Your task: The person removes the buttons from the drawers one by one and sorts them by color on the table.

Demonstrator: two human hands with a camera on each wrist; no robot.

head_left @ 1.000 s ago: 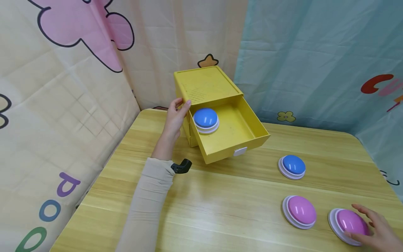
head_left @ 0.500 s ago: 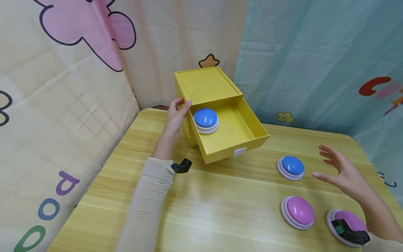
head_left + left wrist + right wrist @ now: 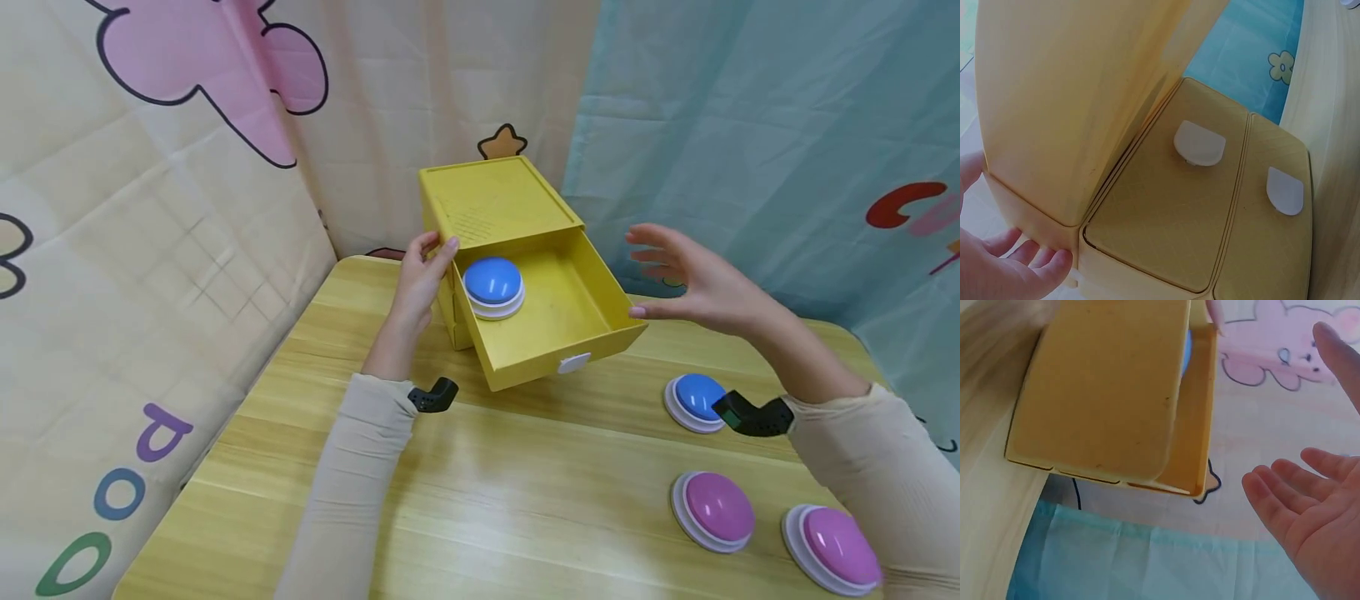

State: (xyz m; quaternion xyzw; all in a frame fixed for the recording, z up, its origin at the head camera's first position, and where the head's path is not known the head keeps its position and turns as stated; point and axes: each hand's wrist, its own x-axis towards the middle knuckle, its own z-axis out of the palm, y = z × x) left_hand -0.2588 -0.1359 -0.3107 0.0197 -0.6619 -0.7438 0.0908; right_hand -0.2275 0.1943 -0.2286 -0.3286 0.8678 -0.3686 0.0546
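Note:
A yellow drawer cabinet [image 3: 495, 200] stands towards the back of the table, its top drawer [image 3: 551, 308] pulled out. Inside that drawer, at the left, sits a blue push button [image 3: 492, 282] on a white base. My left hand [image 3: 422, 279] holds the cabinet's front left edge, thumb at the front and fingers along the side. In the left wrist view, fingertips [image 3: 1054, 265] touch the side wall. My right hand [image 3: 697, 283] is beside the drawer's right front corner, holding nothing, fingers spread from the thumb; whether the thumb touches the corner, I cannot tell.
Right of the cabinet, a second blue button [image 3: 696, 400] lies partly behind the right wrist camera. Two pink buttons [image 3: 716, 510] lie nearer the front right. Two lower drawers with white handles [image 3: 1200, 144] are closed. Printed curtains [image 3: 712, 125] hang behind the table.
My right hand has left the right-hand pink button and moved up and left, empty, to the drawer's right side. My left hand and the drawer have stayed in place.

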